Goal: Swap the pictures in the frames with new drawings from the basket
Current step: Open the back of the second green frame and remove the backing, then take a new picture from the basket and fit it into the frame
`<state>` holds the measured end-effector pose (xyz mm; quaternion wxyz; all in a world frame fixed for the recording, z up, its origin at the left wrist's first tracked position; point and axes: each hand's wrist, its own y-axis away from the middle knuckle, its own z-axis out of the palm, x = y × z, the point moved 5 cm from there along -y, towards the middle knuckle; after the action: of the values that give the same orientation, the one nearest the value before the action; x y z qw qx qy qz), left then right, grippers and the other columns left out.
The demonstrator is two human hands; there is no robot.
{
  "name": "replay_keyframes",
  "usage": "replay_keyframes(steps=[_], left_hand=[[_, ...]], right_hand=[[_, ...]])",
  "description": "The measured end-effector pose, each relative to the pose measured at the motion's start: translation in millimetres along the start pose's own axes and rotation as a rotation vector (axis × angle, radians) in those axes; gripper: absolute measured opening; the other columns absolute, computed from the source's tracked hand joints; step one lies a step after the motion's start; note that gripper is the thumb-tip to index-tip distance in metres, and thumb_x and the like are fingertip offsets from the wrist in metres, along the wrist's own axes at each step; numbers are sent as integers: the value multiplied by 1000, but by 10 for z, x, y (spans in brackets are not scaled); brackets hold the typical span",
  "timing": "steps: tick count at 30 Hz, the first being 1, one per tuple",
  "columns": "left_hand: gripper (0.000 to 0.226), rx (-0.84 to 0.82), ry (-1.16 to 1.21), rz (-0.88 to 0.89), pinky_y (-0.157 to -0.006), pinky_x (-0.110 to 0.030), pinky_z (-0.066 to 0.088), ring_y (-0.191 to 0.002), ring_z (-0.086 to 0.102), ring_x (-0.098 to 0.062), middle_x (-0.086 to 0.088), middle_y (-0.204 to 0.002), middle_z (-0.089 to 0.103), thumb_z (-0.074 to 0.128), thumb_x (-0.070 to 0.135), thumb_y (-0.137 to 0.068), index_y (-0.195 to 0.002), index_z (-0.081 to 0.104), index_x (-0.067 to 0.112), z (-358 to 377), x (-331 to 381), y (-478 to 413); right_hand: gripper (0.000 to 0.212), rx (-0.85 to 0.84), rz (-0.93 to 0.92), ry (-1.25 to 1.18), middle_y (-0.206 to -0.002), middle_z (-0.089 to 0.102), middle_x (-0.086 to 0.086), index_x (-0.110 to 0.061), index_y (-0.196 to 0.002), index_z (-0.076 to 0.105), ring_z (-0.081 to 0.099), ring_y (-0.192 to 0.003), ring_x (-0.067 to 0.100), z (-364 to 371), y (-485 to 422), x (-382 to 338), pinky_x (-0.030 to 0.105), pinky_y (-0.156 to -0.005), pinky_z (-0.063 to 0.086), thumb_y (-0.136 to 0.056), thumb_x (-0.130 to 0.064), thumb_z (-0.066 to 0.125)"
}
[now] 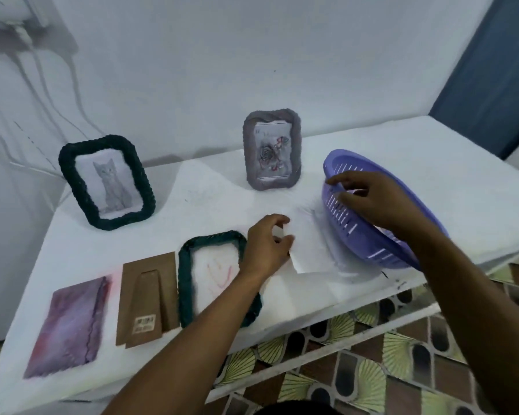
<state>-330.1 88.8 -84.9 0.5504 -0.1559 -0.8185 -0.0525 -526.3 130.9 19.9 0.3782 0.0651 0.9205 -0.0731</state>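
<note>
At the far left of the white table (81,244) we see a purple picture (68,326) lying flat, and just to its right a brown backing board (146,298) with its stand and barcode sticker facing up. Behind them a dark green frame (107,182) stands upright holding a grey cat picture.

Next comes a second green frame (189,280) lying flat near the front edge, with a white sheet inside showing faint pink and yellow lines; our left forearm crosses over its right side. Our left hand (267,245) sits just past that frame's top right corner, thumb and fingers pinched together on the left edge of a white paper (310,244) that lies on the table.

Further back stands a grey frame (271,149) with a rose drawing in it.

To the right, the purple basket (369,232) rests on the table, tipped with its open side towards us, its near rim touching the white paper. Our right hand (369,199) reaches into it with fingers spread apart; we cannot tell if they touch anything inside.
</note>
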Motion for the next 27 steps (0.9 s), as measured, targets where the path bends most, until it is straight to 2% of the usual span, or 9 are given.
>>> replay_keyframes(steps=[3,5,9,11,14,17,20,24,27], left_hand=[[28,-12,-72,12,-65,-34,59,-64,61,-13,0,-106,61,72,12,-84,-111,64,16,199,56,-33],[31,-11,-129,33,-73,-34,56,-69,61,-14,-1,-108,63,71,15,-84,-114,62,16,279,85,-32],[41,-52,-344,79,-92,-33,47,-106,59,-23,-4,-121,62,68,24,-87,-126,58,14,317,101,-32],[46,-60,-422,74,-92,-34,44,-113,56,-24,-4,-123,61,65,32,-88,-130,55,15,292,102,-38],[48,4,-381,13,-89,-33,44,-113,55,-23,-4,-121,62,62,39,-89,-131,53,17,171,115,-31],[37,67,-187,-16,-88,-29,47,-106,60,-21,0,-117,63,62,36,-91,-123,59,18,32,124,-66],[31,11,53,-31,-80,-41,58,-91,66,-17,8,-115,61,58,40,-93,-122,58,29,1,244,-105],[46,-69,31,122,-77,-19,53,-92,64,-4,11,-124,58,60,46,-91,-133,53,31,72,490,-57],[46,-49,-33,182,-82,-22,53,-93,62,-6,9,-125,57,68,39,-87,-130,56,27,107,486,-47]], right_hand=[[27,7,2,-10,-114,68,-8,-34,-116,67,63,-99,8,43,31,-2,20,-82,46,-92,-22,61],[26,18,-18,0,-113,68,-10,-34,-115,67,63,-92,2,144,73,-22,14,-77,44,-91,-24,62],[28,-18,-33,26,-116,68,-11,-34,-118,65,65,-85,2,362,123,-12,23,-80,51,-90,-29,64],[28,-39,-36,26,-114,68,-9,-33,-119,64,68,-83,5,412,123,27,29,-77,57,-92,-32,61],[26,28,-14,23,-110,69,-4,-29,-120,63,69,-79,7,312,54,154,30,-68,60,-95,-33,57],[31,89,65,156,-114,69,3,-21,-122,62,66,-86,14,163,-72,380,30,-74,53,-92,-31,61],[43,-58,135,371,-118,67,5,-21,-124,60,65,-95,21,255,-150,564,31,-81,50,-85,-36,70],[57,-187,130,598,-118,64,3,-23,-125,58,60,-100,23,445,-144,620,33,-82,51,-76,-46,75],[58,-173,120,627,-118,64,2,-24,-124,56,60,-101,23,465,-156,637,38,-83,54,-73,-44,76]])
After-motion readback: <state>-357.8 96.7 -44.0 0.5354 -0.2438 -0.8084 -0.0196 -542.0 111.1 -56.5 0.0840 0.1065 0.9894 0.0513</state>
